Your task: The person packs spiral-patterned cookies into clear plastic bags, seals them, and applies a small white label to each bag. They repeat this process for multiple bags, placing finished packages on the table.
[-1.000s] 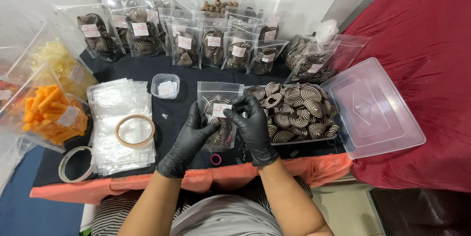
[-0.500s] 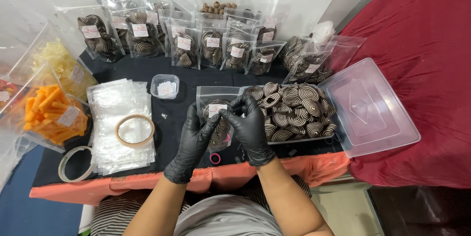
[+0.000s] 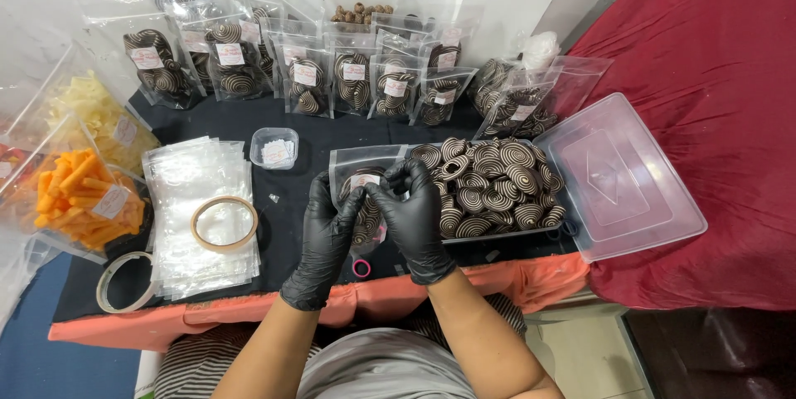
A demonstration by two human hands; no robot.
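A clear pouch (image 3: 362, 192) holding dark spiral biscuits lies flat on the black table cover (image 3: 294, 121), near the front edge and just left of the tray. Both hands wear black gloves and meet over it. The left hand (image 3: 326, 233) curls over the pouch's lower left part, fingers bent and pinching at its front near the small label. The right hand (image 3: 414, 212) comes in from 4 o'clock, its fingertips closed on the same spot, touching the left fingertips. At 3 o'clock of the pouch, touching it, sits a clear tray (image 3: 497, 235) heaped with brown-and-cream spiral biscuits (image 3: 489, 183); its clear lid (image 3: 622, 179) lies open farther out at 3 o'clock, partly on the red cloth (image 3: 713, 117). At 6 o'clock, just below the hands, a small pink ring (image 3: 361, 267) rests near the orange table edge (image 3: 249, 312). At 10 o'clock stands a small clear tub (image 3: 274, 148) of labels. At 9 o'clock lies a stack of empty clear bags (image 3: 199, 208) with a roll of tape (image 3: 224, 223) on top; a second roll (image 3: 124, 281) lies at 8 o'clock. At 12 o'clock a row of filled, labelled pouches (image 3: 348, 84) leans against the wall. Far out at 9 o'clock are bags of orange sticks (image 3: 79, 196) and pale yellow chips (image 3: 99, 117).
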